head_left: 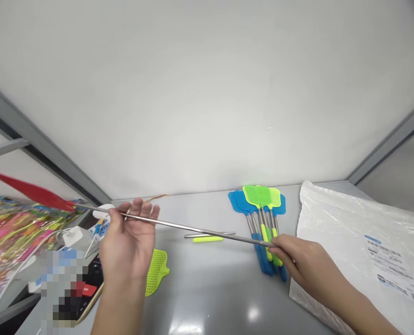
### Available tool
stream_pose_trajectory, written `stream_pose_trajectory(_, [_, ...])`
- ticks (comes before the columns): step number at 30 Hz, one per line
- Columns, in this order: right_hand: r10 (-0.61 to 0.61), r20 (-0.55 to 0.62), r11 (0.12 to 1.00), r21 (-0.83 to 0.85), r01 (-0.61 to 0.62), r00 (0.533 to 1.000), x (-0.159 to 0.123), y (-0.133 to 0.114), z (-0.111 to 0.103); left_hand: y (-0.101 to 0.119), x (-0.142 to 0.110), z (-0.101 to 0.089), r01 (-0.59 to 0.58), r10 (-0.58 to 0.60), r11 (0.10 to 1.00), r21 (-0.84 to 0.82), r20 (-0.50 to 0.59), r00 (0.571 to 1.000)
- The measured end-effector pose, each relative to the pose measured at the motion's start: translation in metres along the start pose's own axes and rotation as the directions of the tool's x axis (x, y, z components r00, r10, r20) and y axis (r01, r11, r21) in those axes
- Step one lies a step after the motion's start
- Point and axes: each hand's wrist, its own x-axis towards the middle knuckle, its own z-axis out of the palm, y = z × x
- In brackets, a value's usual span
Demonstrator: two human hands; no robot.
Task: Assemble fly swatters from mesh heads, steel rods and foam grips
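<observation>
A red fly swatter (32,190) with a long, extended metal rod is held slantwise above the table, its head at far left, edge-on. My left hand (133,237) is palm up beneath the rod, its thumb against it and the fingers loosely spread behind. At the other end my right hand (297,256) pinches the rod; whatever handle is there is hidden. A loose yellow-green swatter head (157,272) lies beside my left wrist. Below the rod are a yellow-green handle (208,239) and a bare metal tube (193,236). Several blue and green fly swatters (263,200) lie in a bundle near my right hand.
A white plastic bag (346,232) with a printed label covers the table's right side. At left are bright packaged items (22,232), a white plug with cables (77,236) and a phone-like device (94,274). A pale wall (207,93) stands behind the grey table (207,284).
</observation>
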Motion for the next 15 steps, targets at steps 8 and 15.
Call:
stream_pose_trajectory(8, [-0.01, 0.02, 0.998, -0.064, 0.011, 1.0, -0.014, 0.035, -0.001, 0.052, 0.041, -0.034, 0.081, -0.171, 0.902, -0.425, -0.177, 0.969])
stream_pose_trajectory(15, [-0.02, 0.012, 0.997, -0.072, 0.02, 1.0, -0.031, 0.05, 0.004, 0.066, 0.037, -0.048, 0.065, -0.07, 0.879, -0.473, 0.008, 0.998])
